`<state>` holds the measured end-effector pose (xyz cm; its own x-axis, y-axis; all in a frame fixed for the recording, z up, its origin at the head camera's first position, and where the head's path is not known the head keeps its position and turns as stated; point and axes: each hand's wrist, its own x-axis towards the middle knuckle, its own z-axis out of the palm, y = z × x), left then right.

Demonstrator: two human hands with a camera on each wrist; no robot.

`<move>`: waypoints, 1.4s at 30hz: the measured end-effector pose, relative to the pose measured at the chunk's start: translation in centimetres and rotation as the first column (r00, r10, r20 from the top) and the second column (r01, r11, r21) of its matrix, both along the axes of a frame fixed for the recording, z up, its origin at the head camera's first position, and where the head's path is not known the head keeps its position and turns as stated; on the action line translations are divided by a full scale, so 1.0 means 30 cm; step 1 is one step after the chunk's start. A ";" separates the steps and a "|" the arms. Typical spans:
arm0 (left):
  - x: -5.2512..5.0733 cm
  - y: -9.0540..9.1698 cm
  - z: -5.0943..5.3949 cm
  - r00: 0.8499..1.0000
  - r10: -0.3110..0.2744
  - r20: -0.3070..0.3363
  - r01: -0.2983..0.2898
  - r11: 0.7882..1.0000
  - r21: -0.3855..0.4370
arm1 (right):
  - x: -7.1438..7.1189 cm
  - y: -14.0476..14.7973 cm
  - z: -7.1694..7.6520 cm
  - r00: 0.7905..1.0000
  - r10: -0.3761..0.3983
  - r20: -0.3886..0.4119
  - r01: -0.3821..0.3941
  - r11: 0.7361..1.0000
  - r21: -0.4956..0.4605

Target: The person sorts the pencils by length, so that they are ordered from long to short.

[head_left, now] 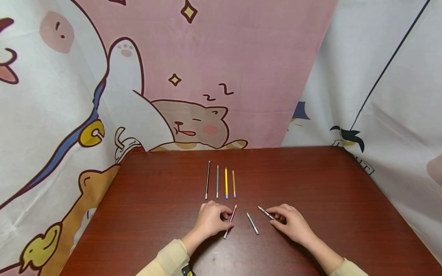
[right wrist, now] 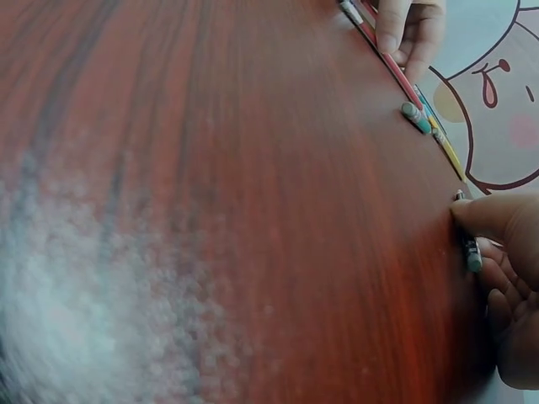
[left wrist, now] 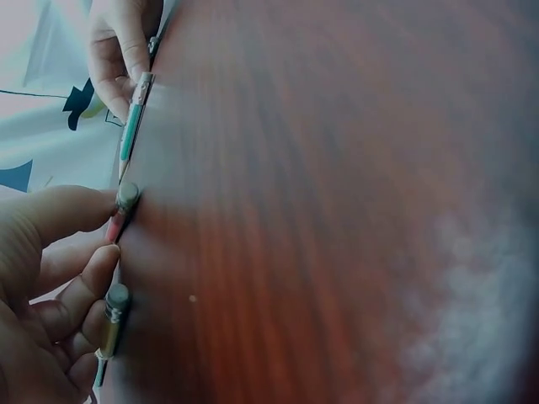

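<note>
My left hand (head_left: 211,219) pinches a red pencil (head_left: 233,214) between thumb and fingers; its tip points away and its eraser end towards me. To the right, my right hand (head_left: 291,224) holds a dark patterned pencil (head_left: 264,212) by thumb and fingertips, its tip pointing far left. Between the hands, a short teal pencil (head_left: 252,223) lies slanted, touched by neither. In the left wrist view the red pencil's eraser end (left wrist: 126,196) shows at the thumb. The right wrist view shows the dark pencil's end (right wrist: 472,257) below the right thumb.
Beyond the left hand stands a row of pencils, tips away: black (head_left: 208,180), teal (head_left: 217,182), yellow (head_left: 226,183) and gold (head_left: 234,184). All lie on a brown wooden table (head_left: 304,176). A cartoon-printed cloth (head_left: 262,76) hangs behind its far edge.
</note>
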<state>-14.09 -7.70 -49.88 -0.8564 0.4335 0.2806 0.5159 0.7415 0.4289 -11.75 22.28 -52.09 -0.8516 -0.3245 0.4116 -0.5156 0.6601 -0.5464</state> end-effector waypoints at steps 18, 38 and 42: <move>0.011 0.007 0.006 1.000 0.028 0.002 -0.028 1.000 -0.011 | -0.003 -0.007 0.003 0.998 -0.065 0.022 0.065 0.998 -0.012; 0.006 0.008 0.014 1.000 0.028 0.011 -0.028 0.999 -0.036 | -0.004 -0.020 0.002 0.993 -0.115 0.004 0.115 0.993 0.009; 0.003 0.003 0.012 0.999 0.019 0.035 -0.018 1.000 -0.026 | -0.005 -0.020 0.001 0.993 -0.122 0.004 0.122 0.992 0.007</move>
